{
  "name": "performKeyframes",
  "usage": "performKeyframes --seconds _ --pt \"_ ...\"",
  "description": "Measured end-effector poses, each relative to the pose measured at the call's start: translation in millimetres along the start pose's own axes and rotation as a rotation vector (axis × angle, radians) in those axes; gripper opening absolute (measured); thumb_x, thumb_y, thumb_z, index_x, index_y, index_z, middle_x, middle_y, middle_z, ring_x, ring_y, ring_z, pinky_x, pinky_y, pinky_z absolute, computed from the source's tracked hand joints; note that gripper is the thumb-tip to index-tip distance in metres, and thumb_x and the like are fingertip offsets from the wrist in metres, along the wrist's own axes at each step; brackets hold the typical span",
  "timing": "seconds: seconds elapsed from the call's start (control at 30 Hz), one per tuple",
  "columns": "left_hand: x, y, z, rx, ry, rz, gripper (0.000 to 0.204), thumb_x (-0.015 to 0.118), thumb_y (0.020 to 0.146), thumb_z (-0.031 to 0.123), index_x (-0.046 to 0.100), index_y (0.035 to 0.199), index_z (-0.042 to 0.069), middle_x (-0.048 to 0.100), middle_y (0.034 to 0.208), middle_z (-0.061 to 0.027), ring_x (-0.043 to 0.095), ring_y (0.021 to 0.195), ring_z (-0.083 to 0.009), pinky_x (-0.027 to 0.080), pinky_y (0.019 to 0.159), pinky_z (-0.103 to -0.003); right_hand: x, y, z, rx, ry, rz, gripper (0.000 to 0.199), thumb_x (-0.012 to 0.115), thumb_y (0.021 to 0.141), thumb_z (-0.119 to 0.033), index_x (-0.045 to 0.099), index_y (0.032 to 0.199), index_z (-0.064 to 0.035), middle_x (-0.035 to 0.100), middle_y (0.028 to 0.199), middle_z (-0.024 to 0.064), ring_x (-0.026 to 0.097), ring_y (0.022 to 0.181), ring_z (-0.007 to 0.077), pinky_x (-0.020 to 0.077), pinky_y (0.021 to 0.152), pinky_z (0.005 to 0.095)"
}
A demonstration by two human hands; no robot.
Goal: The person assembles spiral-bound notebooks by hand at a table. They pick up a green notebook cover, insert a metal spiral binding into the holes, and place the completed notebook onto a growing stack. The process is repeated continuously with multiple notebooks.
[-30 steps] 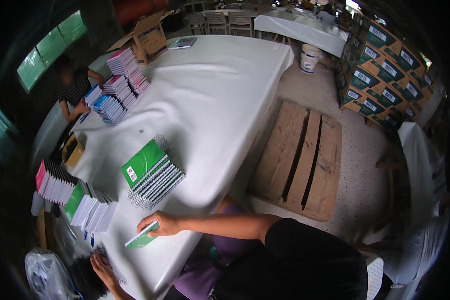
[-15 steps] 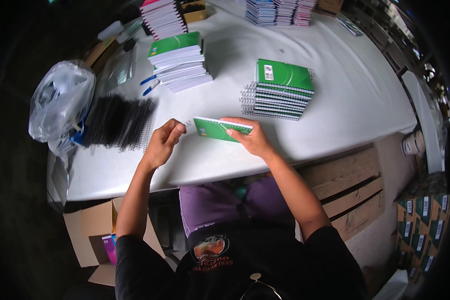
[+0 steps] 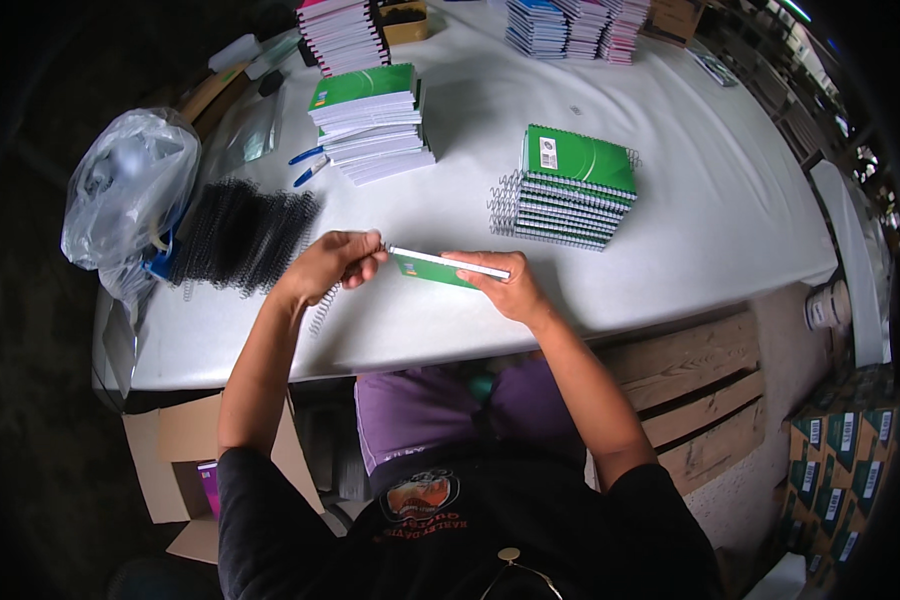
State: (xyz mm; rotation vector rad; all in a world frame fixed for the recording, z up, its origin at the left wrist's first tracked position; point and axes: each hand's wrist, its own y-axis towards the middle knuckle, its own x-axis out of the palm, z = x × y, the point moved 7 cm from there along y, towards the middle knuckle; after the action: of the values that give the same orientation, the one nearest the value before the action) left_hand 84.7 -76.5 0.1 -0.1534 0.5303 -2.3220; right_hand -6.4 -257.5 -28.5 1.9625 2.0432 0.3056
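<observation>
My right hand (image 3: 500, 283) is closed on a green-covered notebook (image 3: 432, 271), tilted so its white page edge faces up. Pinched in my left hand (image 3: 338, 265) is a wire spiral coil (image 3: 324, 312); its tail hangs below the fingers and its tip meets the notebook's left corner. Beside that hand lies a dark heap of loose spiral coils (image 3: 238, 235). A stack of green notebooks without coils (image 3: 375, 125) stands beyond my hands. To the right is a stack of green notebooks with coils (image 3: 575, 190) along their edges.
Two blue pens (image 3: 308, 166) lie beside the uncoiled stack. A clear plastic bag (image 3: 130, 195) sits at the table's left edge. Pink-edged (image 3: 342, 38) and blue-and-pink notebook stacks (image 3: 575, 28) stand at the back. An open cardboard box (image 3: 190, 450) and a wooden bench (image 3: 695, 385) are below the white table (image 3: 690, 200).
My left hand has turned over and brought the coil's tip to the notebook's corner. The notebook has tilted, showing more of its page edge. The whole view has shifted slightly.
</observation>
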Motion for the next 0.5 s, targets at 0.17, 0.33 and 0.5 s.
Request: performKeyframes --seconds 0.17,0.33,0.5 --pt "18 -21 52 0.628 0.717 0.167 0.011 0.067 0.078 0.014 0.062 0.084 0.006 0.059 0.077 -0.0033 0.054 0.076 -0.0191 0.040 0.070 -0.028 -3 0 2 0.072 0.045 0.062 0.028 0.062 0.081 -0.004 0.062 0.109 -0.0035 0.065 0.102 0.0076 0.059 0.089 0.0098 0.0459 0.082 0.0241" --pt "53 -14 68 0.516 1.265 0.298 0.019 0.072 0.067 0.017 0.060 0.078 0.006 0.059 0.085 -0.0097 0.053 0.091 -0.0282 0.036 0.083 -0.037 -14 -14 16 0.085 -0.014 0.063 0.028 0.063 0.081 -0.006 0.062 0.108 -0.0020 0.066 0.100 0.0091 0.058 0.087 0.0094 0.0463 0.080 0.0256" --pt "70 -56 58 0.831 1.690 0.587 0.086 0.054 0.082 0.045 0.014 0.137 -0.007 0.019 0.142 -0.0241 0.018 0.132 -0.0380 0.012 0.107 -0.048 10 -7 -7 -0.034 -0.097 0.003 0.028 0.062 0.080 -0.007 0.061 0.108 -0.0024 0.067 0.097 0.0117 0.058 0.079 0.0083 0.0476 0.072 0.0256"
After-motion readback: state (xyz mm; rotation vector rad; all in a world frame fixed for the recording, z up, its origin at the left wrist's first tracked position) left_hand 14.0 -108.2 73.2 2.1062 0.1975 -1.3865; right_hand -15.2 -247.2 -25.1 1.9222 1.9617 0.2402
